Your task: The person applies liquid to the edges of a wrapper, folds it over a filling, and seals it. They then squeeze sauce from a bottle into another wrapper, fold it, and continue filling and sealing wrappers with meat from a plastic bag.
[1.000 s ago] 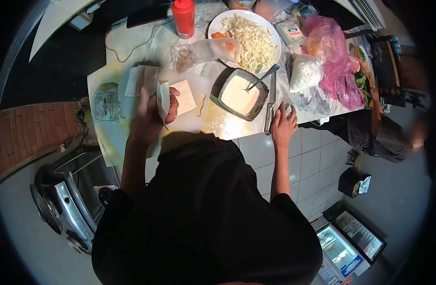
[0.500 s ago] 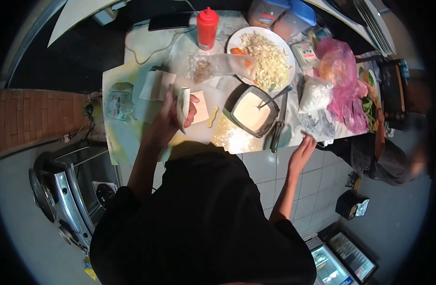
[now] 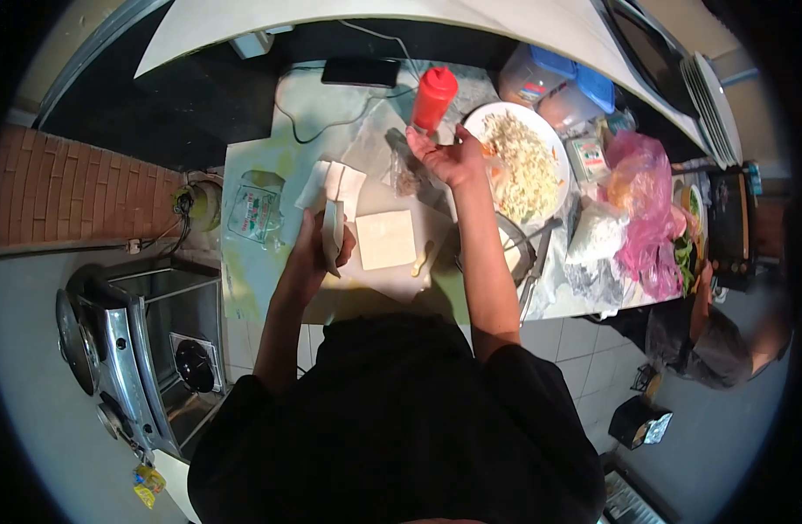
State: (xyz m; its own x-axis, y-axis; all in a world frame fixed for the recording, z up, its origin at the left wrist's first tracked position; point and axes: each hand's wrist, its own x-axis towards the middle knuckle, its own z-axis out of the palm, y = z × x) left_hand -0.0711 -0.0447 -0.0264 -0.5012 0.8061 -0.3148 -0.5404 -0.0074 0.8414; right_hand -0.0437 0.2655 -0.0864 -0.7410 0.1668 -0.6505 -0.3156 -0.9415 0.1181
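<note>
My left hand (image 3: 312, 253) is closed around a pale folded wrapper sheet (image 3: 334, 229), held on edge above the table. Beside it lies a square stack of pale wrappers (image 3: 386, 240), and behind are more folded pale sheets (image 3: 333, 185). My right hand (image 3: 453, 160) stretches forward with its fingers apart and nothing in them. Its fingertips are just in front of the base of a red squeeze bottle (image 3: 435, 98). Under that hand and wrist are a clear plastic bag with brownish bits (image 3: 405, 177) and a bowl of creamy sauce (image 3: 513, 251), partly covered by my forearm.
A plate of shredded cabbage (image 3: 528, 166) sits right of the bottle. A small yellowish strip (image 3: 423, 259) lies near the stack. Further right are a knife (image 3: 529, 284), a bag of white powder (image 3: 598, 231) and a pink plastic bag (image 3: 641, 210). Another person (image 3: 711, 341) stands at the far right.
My right hand has swung from the table's front right edge across to the red bottle. My left hand keeps hold of the folded sheet. The view has shifted with my head.
</note>
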